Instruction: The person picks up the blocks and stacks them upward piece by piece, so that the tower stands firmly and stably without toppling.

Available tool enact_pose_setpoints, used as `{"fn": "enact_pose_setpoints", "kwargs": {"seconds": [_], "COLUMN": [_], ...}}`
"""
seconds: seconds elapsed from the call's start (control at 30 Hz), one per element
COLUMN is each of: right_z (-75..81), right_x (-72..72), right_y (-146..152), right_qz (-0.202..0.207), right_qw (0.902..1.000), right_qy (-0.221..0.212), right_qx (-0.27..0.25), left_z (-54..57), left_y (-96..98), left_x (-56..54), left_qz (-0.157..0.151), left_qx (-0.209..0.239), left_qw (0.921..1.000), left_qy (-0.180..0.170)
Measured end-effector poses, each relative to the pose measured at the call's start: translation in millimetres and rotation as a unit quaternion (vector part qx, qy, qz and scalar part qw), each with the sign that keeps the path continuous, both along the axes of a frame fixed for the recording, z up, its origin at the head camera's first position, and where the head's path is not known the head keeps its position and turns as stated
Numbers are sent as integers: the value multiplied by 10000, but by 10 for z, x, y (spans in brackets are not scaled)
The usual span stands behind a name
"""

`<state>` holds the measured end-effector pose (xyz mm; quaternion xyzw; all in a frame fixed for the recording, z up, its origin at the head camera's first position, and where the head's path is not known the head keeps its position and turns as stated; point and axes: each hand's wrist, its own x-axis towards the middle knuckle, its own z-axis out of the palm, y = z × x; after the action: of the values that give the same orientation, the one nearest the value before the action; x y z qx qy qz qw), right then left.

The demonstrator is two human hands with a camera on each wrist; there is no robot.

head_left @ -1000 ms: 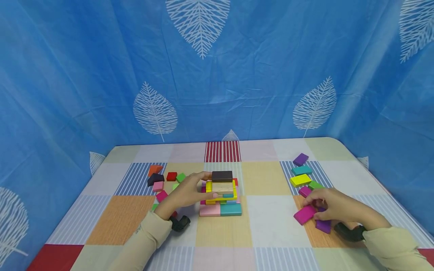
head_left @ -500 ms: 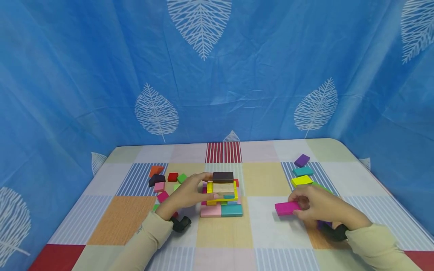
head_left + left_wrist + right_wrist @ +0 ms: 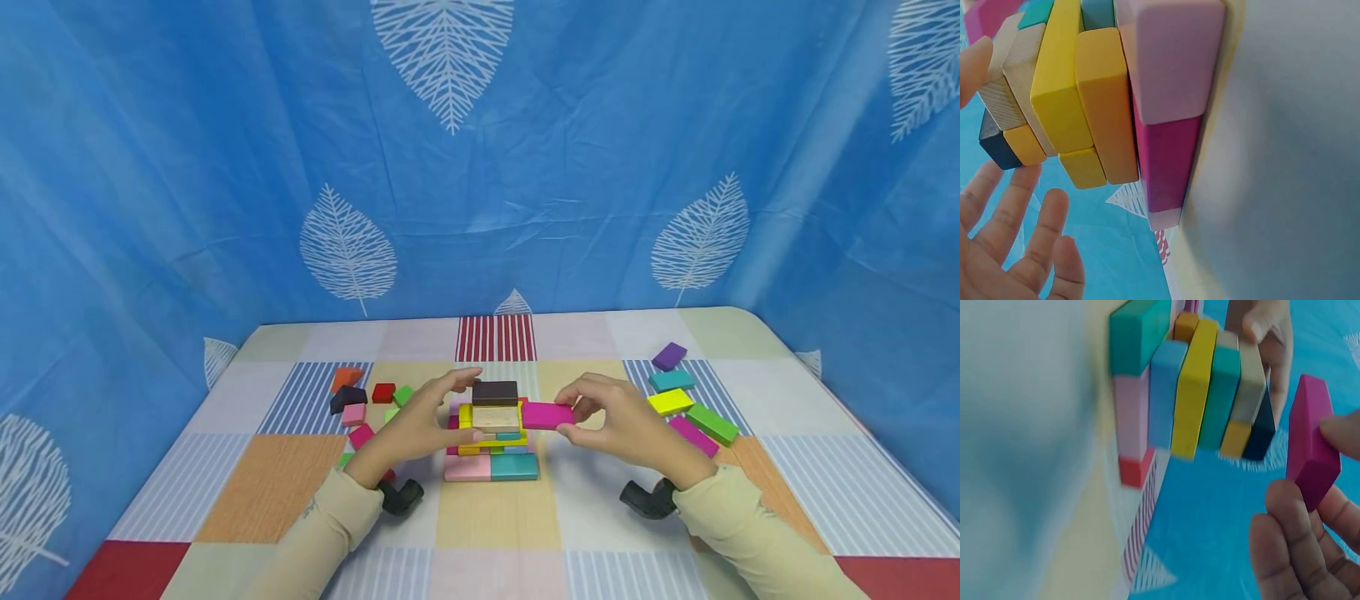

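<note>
A layered stack of coloured wooden blocks [image 3: 468, 468] stands mid-table, with a black block [image 3: 495, 392] and a plain wood block [image 3: 495, 418] on top. My right hand [image 3: 626, 425] pinches a magenta block [image 3: 547, 415] between thumb and fingers, at the stack's upper right side. In the right wrist view that magenta block [image 3: 1311, 440] is held apart from the stack. My left hand [image 3: 415, 429] stays at the stack's left side, thumb and fingers spread about its upper layers. The left wrist view shows the left fingers [image 3: 1021, 200] extended beside the black block's end.
Left of the stack lie small loose blocks, among them a red one [image 3: 383, 392], a pink one [image 3: 353, 414] and a black one [image 3: 347, 399]. On the right are purple [image 3: 669, 357], teal [image 3: 672, 381], yellow [image 3: 671, 402], green [image 3: 712, 424] and another magenta block [image 3: 693, 436].
My right hand has lifted the magenta block from the right-hand group and carried it left to the stack. The left hand's upper fingers have risen slightly off the black block.
</note>
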<state>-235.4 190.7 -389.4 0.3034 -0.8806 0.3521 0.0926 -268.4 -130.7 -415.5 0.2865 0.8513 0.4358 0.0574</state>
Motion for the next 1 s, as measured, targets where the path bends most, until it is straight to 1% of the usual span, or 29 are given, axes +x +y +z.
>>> {"fn": "enact_pose_setpoints", "kwargs": {"seconds": [0.17, 0.37, 0.47, 0.67, 0.8, 0.9, 1.0], "right_z": [-48, -92, -97, -92, -82, -79, -83], "right_x": [-78, -104, -106, -127, -141, -161, -195], "right_y": [-225, -374, -411, -468, -490, -492, -480], "right_qz": [172, 282, 305, 381, 390, 425, 473], "right_qw": [9997, 9988, 9987, 9982, 9979, 9971, 9946], "right_qy": [-97, -271, -284, -279, -280, -394, -667], "right_qx": [-136, -287, -309, -373, -426, -501, -636], "left_z": [3, 24, 29, 29, 24, 25, 30], "left_y": [-17, -14, -14, -20, -22, -22, -25], "left_x": [-5, -6, -6, -7, -16, -20, -23], "left_qz": [-218, -304, -265, -25, 19, 12, 70], "left_qx": [116, 128, 98, -28, -28, -41, -86], "left_qw": [9997, 9994, 9996, 10000, 10000, 10000, 9999], "left_qy": [95, 114, 68, 47, 45, 69, 69]}}
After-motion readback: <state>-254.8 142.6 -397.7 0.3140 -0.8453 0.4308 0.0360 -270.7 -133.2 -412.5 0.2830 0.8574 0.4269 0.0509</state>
